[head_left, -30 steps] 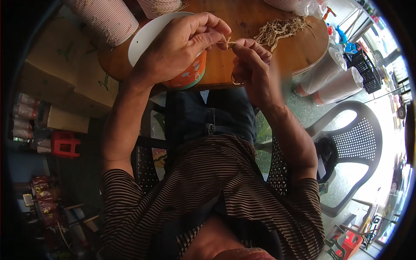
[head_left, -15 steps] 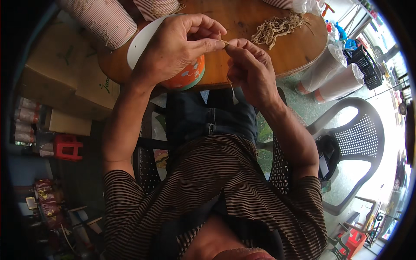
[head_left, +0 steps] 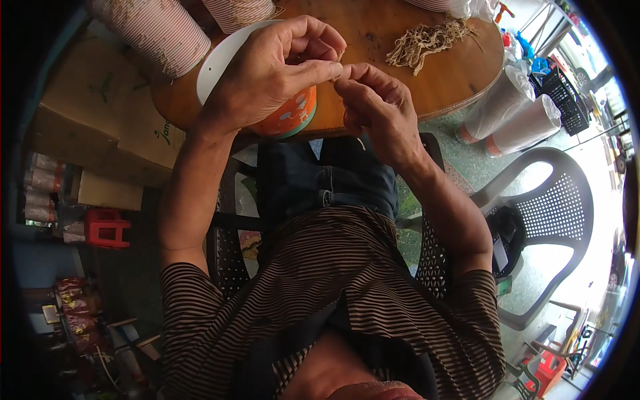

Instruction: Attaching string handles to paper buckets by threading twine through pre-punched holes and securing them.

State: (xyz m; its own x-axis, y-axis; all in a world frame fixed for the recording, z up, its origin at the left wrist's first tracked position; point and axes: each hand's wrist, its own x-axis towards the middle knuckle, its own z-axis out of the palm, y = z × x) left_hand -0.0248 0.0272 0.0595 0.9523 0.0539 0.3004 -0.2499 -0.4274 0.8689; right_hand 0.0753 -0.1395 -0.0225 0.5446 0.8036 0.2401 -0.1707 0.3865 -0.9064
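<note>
While a person in a finely striped shirt [head_left: 320,263] and dark denim jeans [head_left: 293,180] sits facing a wooden table [head_left: 460,83], the left hand [head_left: 267,83] and right hand [head_left: 380,110] meet above its near edge. Each is closed in a narrow thumb-and-forefinger pinch on a short tan strand [head_left: 335,79], mostly hidden between the fingertips. I judge the step in hand to be close fingertip work on it; the next move calls for light, steady pinching. Beneath the left hand is a smooth, round tub [head_left: 293,116], white and orange with a teal base. Farther across the glossy brown top lies a crinkled, fibrous tangle [head_left: 427,47] of similar strands. Beyond the tub are ribbed, pink-and-white stacks of nested cups [head_left: 160,40].
</note>
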